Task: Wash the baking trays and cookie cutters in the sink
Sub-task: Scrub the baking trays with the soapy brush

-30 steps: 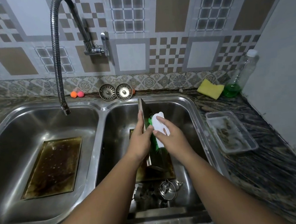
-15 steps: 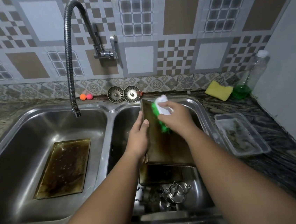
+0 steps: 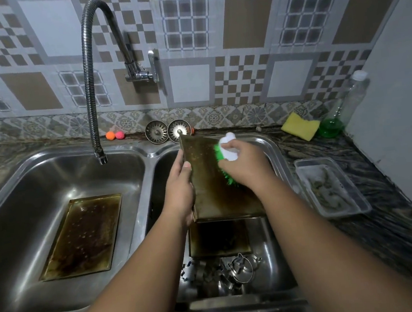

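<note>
Steel sink (image 3: 48,169) | left hand (image 3: 179,191) grips baking tray (image 3: 217,200) (tilted) | right hand (image 3: 245,168) clasps green brush (image 3: 228,151)

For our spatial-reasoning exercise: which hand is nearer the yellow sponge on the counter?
Right. The right hand, gripping the scrub brush, is left of the yellow sponge and nearer the camera; the left hand, holding the baking tray by its left edge, is farther left.

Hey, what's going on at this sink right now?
A person is scrubbing a baking tray held tilted over the right basin. The left hand holds its left edge while the right hand presses a green-bristled brush against it. A second tray and cookie cutters lie in that basin below; a third tray sits in the left basin.
</note>
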